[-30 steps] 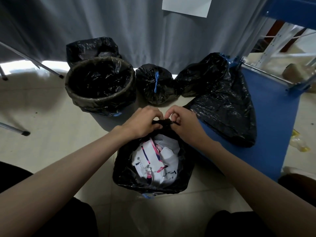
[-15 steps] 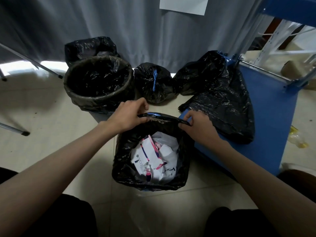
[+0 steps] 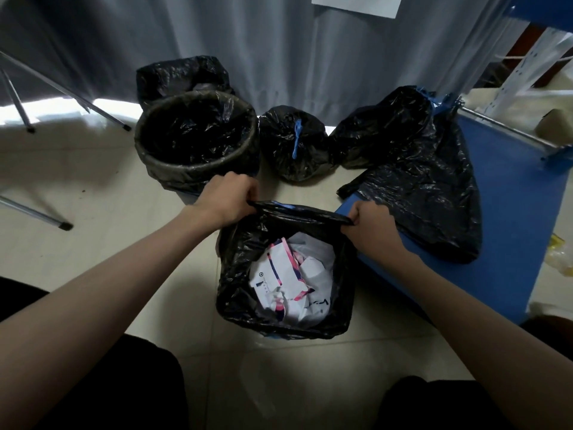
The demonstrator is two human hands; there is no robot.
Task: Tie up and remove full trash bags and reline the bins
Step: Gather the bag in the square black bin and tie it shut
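While the near bag (image 3: 248, 274) sits open on the floor between the knees, full of crumpled paper (image 3: 288, 280), both hands are on its far rim. The left hand (image 3: 228, 198) curls its fingers round the rim's left corner, the right hand (image 3: 370, 223) pinches the right corner, and the black plastic stretches taut between them. No knot here yet, so this one looks like the job in hand: mouth to be gathered, tied, then lifted away. Whether a bin stands inside that bag, I can't tell.

Just beyond the right hand, a slack bag (image 3: 434, 197) lies draped over a blue board (image 3: 511, 243), flat and apparently empty, likely a spare liner. Further back, dead centre, a tied bag (image 3: 294, 144) cinched with a blue string (image 3: 297, 138), that one looks done. To its right another bag (image 3: 381, 128), blue ties at its top. On the left, a round bin (image 3: 198, 169) already wearing a fresh liner and holding nothing visible. Behind it, a second black bag (image 3: 183, 76) against the curtain (image 3: 279, 41).

So by my reading: a couple tied, one bin relined, this one pending.
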